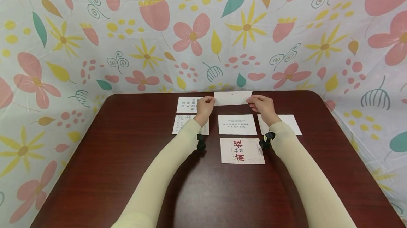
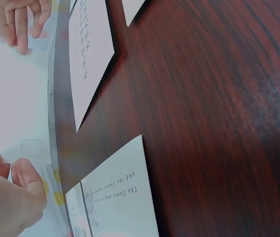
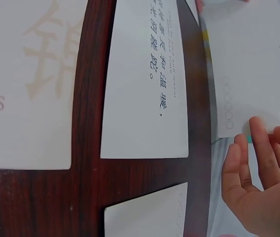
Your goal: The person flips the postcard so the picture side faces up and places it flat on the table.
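Observation:
Both hands hold one white postcard [image 1: 231, 98] raised at the far edge of the table, with faint postal-code boxes showing in the right wrist view. My left hand [image 1: 205, 108] pinches its left end, and at its right end my right hand [image 1: 263, 107] grips it between thumb and fingers. Below it lies a postcard with printed lines [image 1: 237, 129]. A card with large dark characters [image 1: 185, 105] and another with grey lettering [image 1: 182, 124] lie by the left hand, partly hidden. Under the right wrist is a mostly blank card [image 1: 288, 124].
Nearest the front lies a postcard with red characters [image 1: 227, 152], between the forearms. All the flat cards rest on a dark red wooden table [image 1: 127, 171]. A flower-patterned cloth [image 1: 190, 62] hangs right behind the table's back edge.

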Motion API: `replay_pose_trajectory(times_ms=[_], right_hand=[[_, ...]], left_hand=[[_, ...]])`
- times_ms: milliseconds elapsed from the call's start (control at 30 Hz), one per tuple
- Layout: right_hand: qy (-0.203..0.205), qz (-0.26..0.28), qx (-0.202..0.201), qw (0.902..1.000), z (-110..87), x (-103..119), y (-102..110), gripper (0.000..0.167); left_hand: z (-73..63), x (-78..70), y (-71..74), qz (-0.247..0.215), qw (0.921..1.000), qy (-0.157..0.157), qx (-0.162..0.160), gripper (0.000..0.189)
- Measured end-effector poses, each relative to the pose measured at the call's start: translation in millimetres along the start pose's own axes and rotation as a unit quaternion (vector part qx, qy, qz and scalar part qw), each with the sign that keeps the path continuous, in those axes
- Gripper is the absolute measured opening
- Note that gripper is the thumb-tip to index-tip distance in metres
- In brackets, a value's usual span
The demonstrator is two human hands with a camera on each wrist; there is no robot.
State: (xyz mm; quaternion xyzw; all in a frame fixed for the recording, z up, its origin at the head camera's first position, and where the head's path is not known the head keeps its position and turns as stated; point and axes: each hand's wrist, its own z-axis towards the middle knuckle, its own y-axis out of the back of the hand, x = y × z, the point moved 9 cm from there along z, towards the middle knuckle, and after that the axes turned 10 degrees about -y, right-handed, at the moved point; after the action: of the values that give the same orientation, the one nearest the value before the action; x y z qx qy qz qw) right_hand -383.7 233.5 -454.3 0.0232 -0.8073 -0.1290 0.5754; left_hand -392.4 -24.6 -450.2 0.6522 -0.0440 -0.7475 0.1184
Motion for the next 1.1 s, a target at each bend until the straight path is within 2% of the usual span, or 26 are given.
replay_pose_trajectory(times_ms=[200,333,433,633,833,967,1100], right_hand=[[-0.011,0.013,0.007,0.9998,2.1,-2,-1,0.043],[-0.026,0.016,-0.004,0.9995,3.9,-5,1,0.046],[-0.030,0.015,-0.010,0.9994,3.8,-5,2,0.046],[-0.020,-0.011,0.003,0.9997,1.7,-3,0,0.042],[0.003,-0.042,0.016,0.9990,-0.4,1,-4,0.039],[0.033,-0.093,0.015,0.9950,-2.5,5,-7,0.039],[0.060,-0.155,-0.002,0.9861,-2.1,8,-9,0.041]], left_hand=[[1.0,1.5,-1.6,-0.046,0.9989,0.004,0.003,0.023],[1.1,5.0,-2.1,-0.042,0.9988,0.021,0.015,0.027],[1.2,5.4,-2.2,-0.022,0.9992,0.021,0.025,0.027],[2.4,2.6,-4.1,-0.007,0.9994,0.002,0.034,0.023],[3.1,0.1,-7.2,0.021,0.9980,-0.015,0.058,0.026],[1.4,-5.7,-11.1,0.065,0.9928,-0.039,0.092,0.031],[-1.1,-10.0,-16.3,0.111,0.9842,-0.059,0.124,0.035]])
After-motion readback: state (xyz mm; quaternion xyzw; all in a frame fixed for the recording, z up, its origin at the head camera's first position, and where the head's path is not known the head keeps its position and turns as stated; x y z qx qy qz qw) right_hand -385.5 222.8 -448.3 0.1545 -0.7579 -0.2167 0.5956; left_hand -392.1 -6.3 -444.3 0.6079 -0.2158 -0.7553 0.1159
